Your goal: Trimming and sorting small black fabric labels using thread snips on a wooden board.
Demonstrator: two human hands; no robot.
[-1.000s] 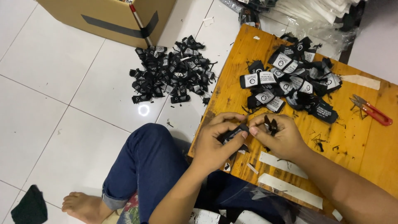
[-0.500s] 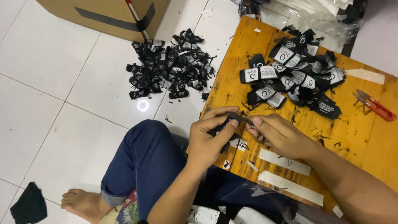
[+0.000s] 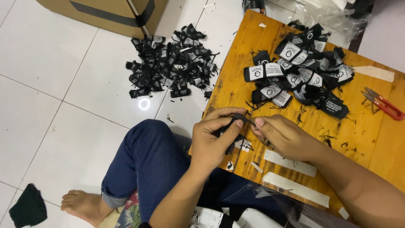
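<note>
From the head camera, looking down, the left hand (image 3: 213, 141) pinches a small black fabric label (image 3: 234, 119) between thumb and fingers, closed firmly around it, just over the near left edge of the low wooden table (image 3: 236, 80). The right hand (image 3: 283, 136) meets it there, its fingertips (image 3: 258, 123) nipped together on what looks like a thin thread at the label's end (too fine to be sure of). Farther along the tabletop, toward its far edge, lies a heap of black labels with white printed faces (image 3: 297, 74), with nothing between it and the hands but loose black thread scraps. A pair of red-handled snips (image 3: 383, 103) rests near the right edge, well apart from both hands. Two white paper strips (image 3: 290, 162) lie at the near edge, just beside the right forearm. Off the table, a second pile of black labels (image 3: 171, 63) sits on the white tiled floor (image 3: 55, 71), beside a cardboard box (image 3: 109, 12). The person's knee in blue jeans (image 3: 147, 164) is bent below the left hand, partly hiding the table's near corner.
</note>
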